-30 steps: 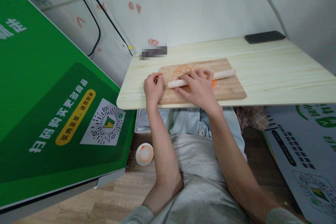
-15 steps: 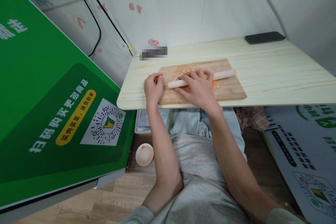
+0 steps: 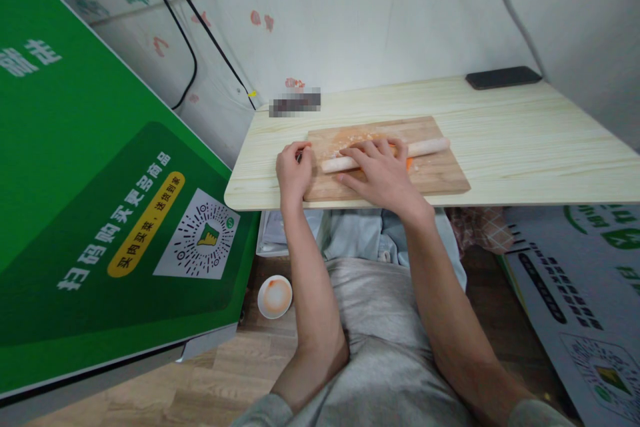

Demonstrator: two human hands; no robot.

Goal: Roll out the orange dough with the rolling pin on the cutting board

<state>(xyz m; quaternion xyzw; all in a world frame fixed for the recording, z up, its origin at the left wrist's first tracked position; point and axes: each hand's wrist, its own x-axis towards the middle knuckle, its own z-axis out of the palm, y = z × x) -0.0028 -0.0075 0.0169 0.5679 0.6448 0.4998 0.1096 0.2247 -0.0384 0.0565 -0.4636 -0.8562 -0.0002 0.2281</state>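
A pale rolling pin [image 3: 429, 147] lies slantwise across a wooden cutting board [image 3: 440, 179]. My right hand [image 3: 383, 170] is laid over the pin's middle, thumb on the near side and fingers bent across the top. Beneath that hand, a bit of flat orange dough [image 3: 409, 163] shows; most of it is covered. White flour and an orange smear mark the board behind the pin. At the board's left edge, my left hand [image 3: 295, 170] is closed with curled fingers, holding the edge; its fingertips are partly hidden.
A black phone [image 3: 503, 77] rests at the back right of the light wood table [image 3: 530, 147]. A blurred-out item [image 3: 295, 103] is by the wall. Below stands a white bowl [image 3: 275, 297] on the left. Green printed panels [image 3: 100, 213] flank the table.
The view has shifted very slightly. My right wrist has moved a little to the right and down, while the rolling pin and left hand stay nearly in place.
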